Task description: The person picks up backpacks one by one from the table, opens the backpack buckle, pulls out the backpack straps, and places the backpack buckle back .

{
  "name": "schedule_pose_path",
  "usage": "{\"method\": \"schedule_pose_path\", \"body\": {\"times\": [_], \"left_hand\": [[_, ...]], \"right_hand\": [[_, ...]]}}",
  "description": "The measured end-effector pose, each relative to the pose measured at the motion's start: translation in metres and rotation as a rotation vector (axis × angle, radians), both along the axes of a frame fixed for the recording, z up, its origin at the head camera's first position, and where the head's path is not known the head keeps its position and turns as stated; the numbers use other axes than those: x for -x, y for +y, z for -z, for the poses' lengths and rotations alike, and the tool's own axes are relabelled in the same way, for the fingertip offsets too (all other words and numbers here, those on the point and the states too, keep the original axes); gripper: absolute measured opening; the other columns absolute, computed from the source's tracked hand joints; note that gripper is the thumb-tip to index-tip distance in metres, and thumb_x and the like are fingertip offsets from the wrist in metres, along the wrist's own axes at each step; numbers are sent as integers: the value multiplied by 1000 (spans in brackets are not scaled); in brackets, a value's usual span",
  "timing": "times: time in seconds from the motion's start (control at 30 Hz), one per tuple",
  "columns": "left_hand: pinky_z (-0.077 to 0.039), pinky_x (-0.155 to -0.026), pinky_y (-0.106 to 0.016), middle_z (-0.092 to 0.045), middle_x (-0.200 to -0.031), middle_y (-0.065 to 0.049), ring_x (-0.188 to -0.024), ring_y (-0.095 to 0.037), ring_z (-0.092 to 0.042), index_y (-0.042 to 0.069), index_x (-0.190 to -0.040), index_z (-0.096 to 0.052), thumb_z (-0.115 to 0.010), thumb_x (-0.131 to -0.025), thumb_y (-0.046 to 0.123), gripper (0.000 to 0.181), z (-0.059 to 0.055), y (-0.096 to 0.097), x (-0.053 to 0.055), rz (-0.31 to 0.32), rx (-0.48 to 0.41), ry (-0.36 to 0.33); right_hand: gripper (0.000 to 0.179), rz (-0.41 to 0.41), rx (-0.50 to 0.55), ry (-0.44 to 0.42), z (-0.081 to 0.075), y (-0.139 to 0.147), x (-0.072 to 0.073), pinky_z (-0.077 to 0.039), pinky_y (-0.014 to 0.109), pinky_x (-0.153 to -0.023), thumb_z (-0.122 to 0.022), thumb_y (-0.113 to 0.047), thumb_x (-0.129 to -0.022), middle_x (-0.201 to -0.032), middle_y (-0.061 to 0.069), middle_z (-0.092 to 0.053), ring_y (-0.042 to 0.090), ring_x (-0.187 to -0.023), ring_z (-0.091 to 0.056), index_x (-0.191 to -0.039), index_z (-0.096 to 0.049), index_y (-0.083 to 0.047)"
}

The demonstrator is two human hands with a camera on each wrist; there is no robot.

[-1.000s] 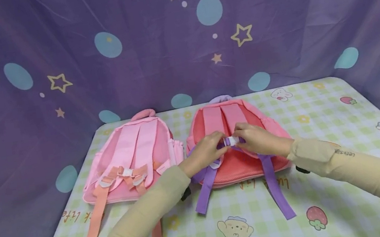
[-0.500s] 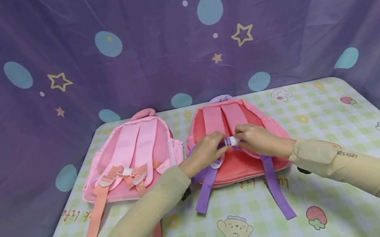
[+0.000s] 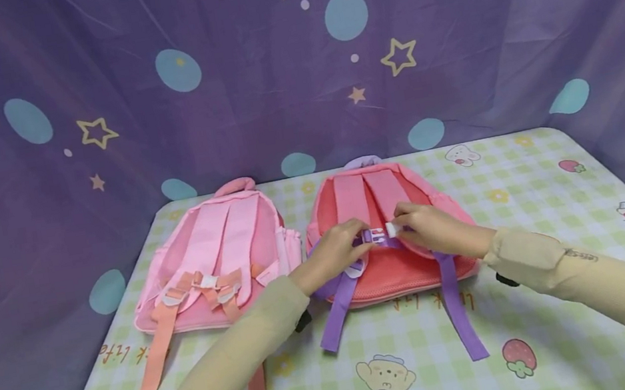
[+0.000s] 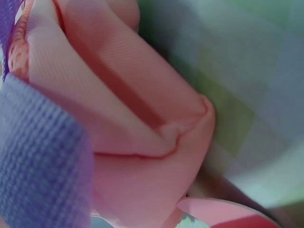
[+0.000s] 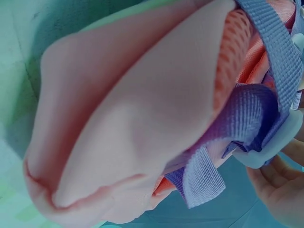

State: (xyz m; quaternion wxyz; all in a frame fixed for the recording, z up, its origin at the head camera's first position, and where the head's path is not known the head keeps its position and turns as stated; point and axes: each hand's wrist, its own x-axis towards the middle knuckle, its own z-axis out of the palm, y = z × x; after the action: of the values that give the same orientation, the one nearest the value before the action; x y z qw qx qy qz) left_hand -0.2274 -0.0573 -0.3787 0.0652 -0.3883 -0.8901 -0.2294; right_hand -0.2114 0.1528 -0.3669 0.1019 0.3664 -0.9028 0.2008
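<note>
A coral-pink backpack (image 3: 397,273) lies with its straps facing up. Over its back panel, my left hand (image 3: 333,252) pinches the pronged half of a side-release buckle (image 3: 377,236) on a purple strap. My right hand (image 3: 436,230) pinches the white socket half (image 3: 392,229), just right of the prongs; a small gap separates the halves. In the right wrist view, fingers (image 5: 275,187) are beside a white strap adjuster (image 5: 270,147) with purple webbing. Purple webbing (image 4: 42,156) and the pink bag side (image 4: 137,185) fill the left wrist view, where no hand shows.
A lighter pink backpack (image 3: 209,311) lies to the left, its white buckle (image 3: 208,282) joined between orange straps. Loose purple strap ends (image 3: 463,321) hang toward the front of the checked tablecloth (image 3: 438,385). A purple star-print curtain (image 3: 252,116) stands behind.
The two buckle halves, together earlier, are now apart with the prongs showing. My right hand has shifted slightly right with the socket half; the left stays nearly in place.
</note>
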Motion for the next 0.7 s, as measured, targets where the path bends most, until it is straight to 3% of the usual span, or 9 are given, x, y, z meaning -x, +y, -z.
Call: {"method": "schedule_pose_path", "body": {"times": [0.4,0.7], "left_hand": [[-47,-67,-20,-64,-87,-2,-78,-11,-60,8,-96,-61,-67,-79,24,25,-1,-9,1,-66,-87,-73],[-47,-65,-20,-64,-81,-2,-73,-11,-59,9,-96,-62,-67,-78,25,25,-1,-15,0,-88,-125,-60]], "right_hand": [[20,32,-1,-101,1,3,-1,-50,32,-73,-69,0,-72,-89,7,-55,19,-81,-57,-92,-67,3],[21,53,10,-154,5,3,-2,-49,33,-74,-69,1,-72,-89,6,-58,20,-83,-58,-92,-67,1]]}}
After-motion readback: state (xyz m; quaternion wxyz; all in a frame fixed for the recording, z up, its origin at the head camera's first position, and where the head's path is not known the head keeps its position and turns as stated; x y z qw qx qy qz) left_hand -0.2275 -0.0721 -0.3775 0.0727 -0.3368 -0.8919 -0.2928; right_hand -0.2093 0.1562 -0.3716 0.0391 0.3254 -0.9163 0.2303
